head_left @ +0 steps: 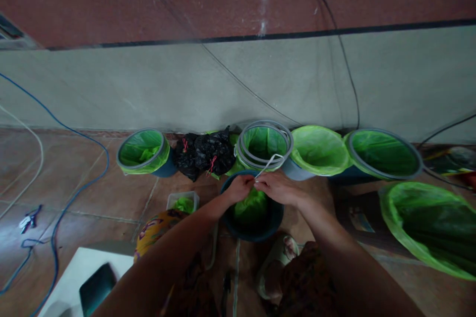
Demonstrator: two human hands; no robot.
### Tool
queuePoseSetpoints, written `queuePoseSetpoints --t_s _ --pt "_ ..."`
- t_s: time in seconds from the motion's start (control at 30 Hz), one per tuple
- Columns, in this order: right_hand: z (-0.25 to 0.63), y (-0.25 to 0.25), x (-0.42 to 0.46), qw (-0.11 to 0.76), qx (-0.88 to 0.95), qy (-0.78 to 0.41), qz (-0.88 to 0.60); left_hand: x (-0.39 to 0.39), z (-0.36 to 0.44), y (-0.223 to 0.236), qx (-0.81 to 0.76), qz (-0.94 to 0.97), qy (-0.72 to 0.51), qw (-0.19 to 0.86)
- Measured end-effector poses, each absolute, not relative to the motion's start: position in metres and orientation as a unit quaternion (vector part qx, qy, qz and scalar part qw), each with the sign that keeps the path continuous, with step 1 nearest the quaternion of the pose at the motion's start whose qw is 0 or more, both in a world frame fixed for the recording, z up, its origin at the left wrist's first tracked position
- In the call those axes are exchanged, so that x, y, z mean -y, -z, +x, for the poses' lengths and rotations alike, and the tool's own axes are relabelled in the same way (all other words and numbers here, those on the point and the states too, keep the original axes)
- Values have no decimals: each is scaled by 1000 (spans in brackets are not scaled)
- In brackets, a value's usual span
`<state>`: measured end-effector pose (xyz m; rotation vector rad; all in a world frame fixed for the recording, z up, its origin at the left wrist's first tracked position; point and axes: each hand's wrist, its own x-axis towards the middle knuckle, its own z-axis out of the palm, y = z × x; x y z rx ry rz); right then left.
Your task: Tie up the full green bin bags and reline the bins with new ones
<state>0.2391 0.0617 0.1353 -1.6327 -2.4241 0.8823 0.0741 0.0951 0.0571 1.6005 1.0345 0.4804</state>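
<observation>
My left hand (240, 188) and my right hand (278, 188) meet over a dark blue bin (231, 228) on the floor in front of me. Both are closed, with fingertips pinching a thin white tie (266, 166), whose loose end sticks up to the right. Just under the fingers is the gathered top of a green plastic bag (250, 210) inside the bin. Whether the tie goes round the bag's neck is hidden by my fingers.
Green-lined bins (320, 151) stand along the wall, with black tied bags (214, 151) among them. A clear tub (195, 199) holds green plastic. Lower left, a phone (97, 288) lies on a white surface. A blue cable (80, 183) crosses the floor; keys (29, 220) lie nearby.
</observation>
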Motion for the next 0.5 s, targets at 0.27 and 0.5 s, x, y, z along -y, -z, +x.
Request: queuePoseSetpoints --t_s 0.27,0.5 --pt "238 -124 -66 39 774 -236 -587 -92 78 -50 -350 720 -142 582" --pt "245 -121 -71 297 635 -98 -706 -90 78 -63 -419 658 -155 607"
